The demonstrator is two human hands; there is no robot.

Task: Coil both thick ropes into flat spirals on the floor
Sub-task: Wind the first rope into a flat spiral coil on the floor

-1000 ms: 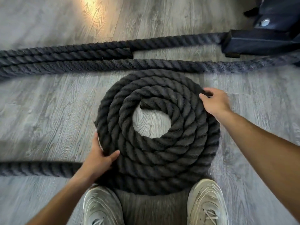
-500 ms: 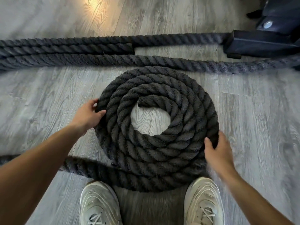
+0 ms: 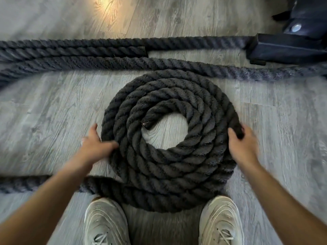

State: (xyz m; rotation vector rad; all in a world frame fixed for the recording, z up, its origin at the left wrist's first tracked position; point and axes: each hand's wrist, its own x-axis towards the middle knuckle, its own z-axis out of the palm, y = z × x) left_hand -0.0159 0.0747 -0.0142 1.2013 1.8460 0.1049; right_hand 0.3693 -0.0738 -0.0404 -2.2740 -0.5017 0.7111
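Note:
A thick dark rope lies as a flat spiral coil (image 3: 169, 167) on the grey wood floor, its cut end (image 3: 146, 123) at the open centre. Its loose tail (image 3: 23, 184) runs off to the left from the coil's near side. My left hand (image 3: 96, 145) grips the coil's outer turn on the left edge. On the right edge my right hand (image 3: 243, 146) is closed over the outer turn. Further rope lengths (image 3: 74, 51) lie stretched across the floor behind the coil, one strand (image 3: 238, 72) just touching its far side.
My two pale sneakers (image 3: 106, 221) (image 3: 220, 220) stand at the coil's near edge. A dark metal equipment base (image 3: 286, 48) sits at the upper right, where the far rope runs in. Bare floor (image 3: 44, 112) stretches to the left and right.
The coil has turned, its inner end swinging down to the left. My left hand slid lower along the left edge and my right hand rose to the right edge.

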